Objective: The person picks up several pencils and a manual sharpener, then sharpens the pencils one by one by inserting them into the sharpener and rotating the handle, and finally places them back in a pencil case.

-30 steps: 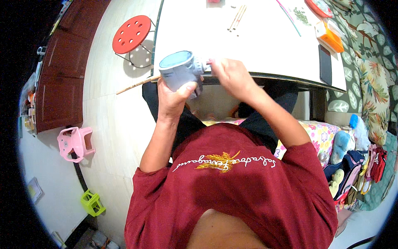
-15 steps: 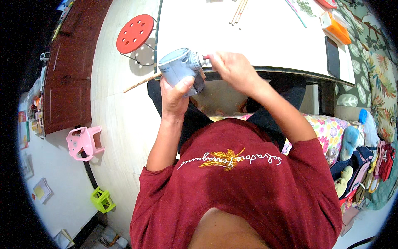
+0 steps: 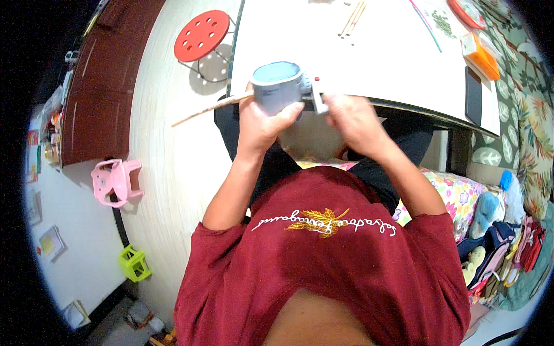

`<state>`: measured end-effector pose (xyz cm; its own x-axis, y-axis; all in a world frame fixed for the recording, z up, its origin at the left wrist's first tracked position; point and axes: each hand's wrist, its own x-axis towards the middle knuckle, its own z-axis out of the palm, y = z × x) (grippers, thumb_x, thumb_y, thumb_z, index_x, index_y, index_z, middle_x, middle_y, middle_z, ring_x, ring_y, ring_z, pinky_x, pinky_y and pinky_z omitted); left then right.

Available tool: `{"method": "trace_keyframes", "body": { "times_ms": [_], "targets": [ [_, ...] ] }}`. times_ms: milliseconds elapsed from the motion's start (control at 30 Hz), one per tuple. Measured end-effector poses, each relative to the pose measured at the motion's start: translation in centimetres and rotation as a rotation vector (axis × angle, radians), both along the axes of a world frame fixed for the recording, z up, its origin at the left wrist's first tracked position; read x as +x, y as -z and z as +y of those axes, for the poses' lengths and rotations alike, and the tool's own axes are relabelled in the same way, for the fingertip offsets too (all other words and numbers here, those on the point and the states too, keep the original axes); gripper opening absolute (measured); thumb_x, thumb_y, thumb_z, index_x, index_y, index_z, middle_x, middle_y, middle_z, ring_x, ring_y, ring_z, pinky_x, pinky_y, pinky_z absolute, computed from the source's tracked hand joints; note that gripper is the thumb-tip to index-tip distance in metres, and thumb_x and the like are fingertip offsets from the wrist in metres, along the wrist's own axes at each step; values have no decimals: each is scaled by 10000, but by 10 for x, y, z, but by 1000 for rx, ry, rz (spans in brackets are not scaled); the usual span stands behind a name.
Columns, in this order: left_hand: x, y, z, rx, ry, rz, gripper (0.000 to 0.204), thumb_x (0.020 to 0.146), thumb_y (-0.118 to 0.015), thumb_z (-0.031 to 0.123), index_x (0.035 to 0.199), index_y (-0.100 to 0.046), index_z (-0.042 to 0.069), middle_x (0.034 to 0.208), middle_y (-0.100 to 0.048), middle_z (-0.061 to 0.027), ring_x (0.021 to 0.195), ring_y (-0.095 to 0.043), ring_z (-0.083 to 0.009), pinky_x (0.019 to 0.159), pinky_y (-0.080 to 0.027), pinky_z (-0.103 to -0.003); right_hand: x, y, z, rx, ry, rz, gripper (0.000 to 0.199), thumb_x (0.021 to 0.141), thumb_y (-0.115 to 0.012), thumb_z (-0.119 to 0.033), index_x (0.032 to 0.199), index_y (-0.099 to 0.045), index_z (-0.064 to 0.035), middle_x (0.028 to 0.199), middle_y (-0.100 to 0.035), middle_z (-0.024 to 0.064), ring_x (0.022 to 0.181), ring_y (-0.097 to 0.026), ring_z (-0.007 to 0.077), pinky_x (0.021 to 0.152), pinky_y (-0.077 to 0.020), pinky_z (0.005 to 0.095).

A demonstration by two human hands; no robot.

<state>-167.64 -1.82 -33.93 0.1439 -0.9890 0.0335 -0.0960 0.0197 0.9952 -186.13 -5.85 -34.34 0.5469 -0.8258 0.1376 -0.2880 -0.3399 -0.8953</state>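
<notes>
- The left hand (image 3: 259, 124) is clamped around a blue-grey crank sharpener (image 3: 277, 92), its thumb across the near side.
- The right hand (image 3: 358, 124), somewhat blurred, is closed on the lower end of the sharpener's pale crank (image 3: 317, 97), so the hands are apart, one on each part.
- A wooden pencil (image 3: 210, 108) slants out leftward from beside the left hand; its inner end is hidden.
- The sharpener is held up at the near edge of the white table (image 3: 288, 40), toward the table's left corner.
- Farther back on the table lie slim wooden sticks (image 3: 352, 20), a pink-and-teal stick (image 3: 426, 26) and small green pieces (image 3: 442, 23).
- Toward the right edge are an orange box (image 3: 480, 57) and a dark flat slab (image 3: 473, 98).
- Left of the table stands a round red stool (image 3: 202, 36) with holes in its seat; nearer are a pink chair (image 3: 117, 181) and a lime-green stool (image 3: 134, 263).
</notes>
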Motion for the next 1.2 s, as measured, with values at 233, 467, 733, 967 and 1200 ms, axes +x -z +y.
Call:
{"method": "trace_keyframes", "body": {
  "times_ms": [233,467,733,967,1200],
  "targets": [
    [-21,-1,-5,-193,152,-18,499,622,-754,206,1035,-574,-7,1006,-556,-104,937,-561,-199,830,-455,-312,5,46,-41,-226,123,74,399,933,-377,-277,738,-568,14,700,-588,196,649,-587,330,644,-466,387],
    [-19,18,-4,-138,164,-73,502,619,-737,232,1036,-575,4,995,-552,-117,908,-559,-224,816,-444,-316,-17,-24,-36,-255,182,156,192,871,-550,-206,912,-628,-34,832,-609,126,741,-592,250,685,-466,330],
    [-38,26,-6,-92,486,-385,534,661,-750,261,1117,-567,50,1143,-566,-146,1063,-542,-265,943,-400,-364,21,-53,-25,-665,-293,342,118,712,-633,-175,766,-606,-73,747,-546,92,743,-548,277,671,-458,375],
    [-45,12,-11,-6,668,-359,651,602,-746,236,1155,-489,10,985,-609,-168,937,-591,-308,843,-448,-363,33,-98,-43,-365,-22,-184,177,864,-596,-178,920,-640,-16,750,-565,56,627,-532,160,597,-439,268],
    [-26,15,-11,2,422,-239,652,576,-759,330,1079,-529,-14,969,-603,-183,877,-603,-277,803,-466,-350,5,-81,-100,376,119,-825,282,936,-509,-179,1139,-543,14,933,-619,67,735,-585,75,662,-506,200]
  ]
}}
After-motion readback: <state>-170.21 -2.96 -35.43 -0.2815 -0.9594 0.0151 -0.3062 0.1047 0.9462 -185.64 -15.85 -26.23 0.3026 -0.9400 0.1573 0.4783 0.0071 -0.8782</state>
